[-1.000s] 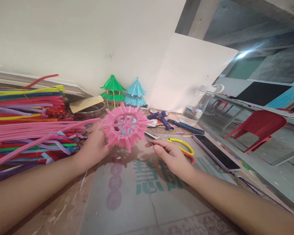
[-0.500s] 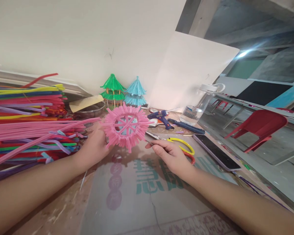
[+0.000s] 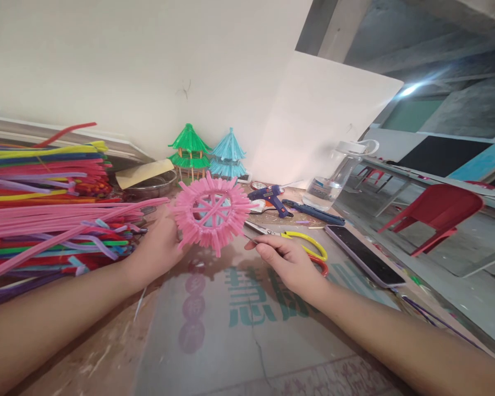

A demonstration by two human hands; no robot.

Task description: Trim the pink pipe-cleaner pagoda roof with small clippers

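While our two forearms reach out across the printed cardboard sheet that covers the workbench, the work between them looks well along. The pink pipe-cleaner wheel already has its crossed spokes and a full fringe of short stubs all round the rim, so we judge the frame and its edging done; whatever trimming or joining is left we cannot tell from here.

Our left hand comes in from the left with the wrist low, fingers closed on the wheel's left edge, holding it upright and lifted just off the sheet. Our right hand lies just to the right of the wheel, apart from it, knuckles up, fingers curled narrowly and pinched on something thin and metallic; it is too small to name. Just beyond that hand lie the yellow-handled scissors, and to their right a phone, face up.

To the left a deep heap of coloured pipe cleaners runs along the bench. Further back sit a blue glue gun, a clear bottle, and, against the wall, a green pagoda model beside a blue pagoda model.
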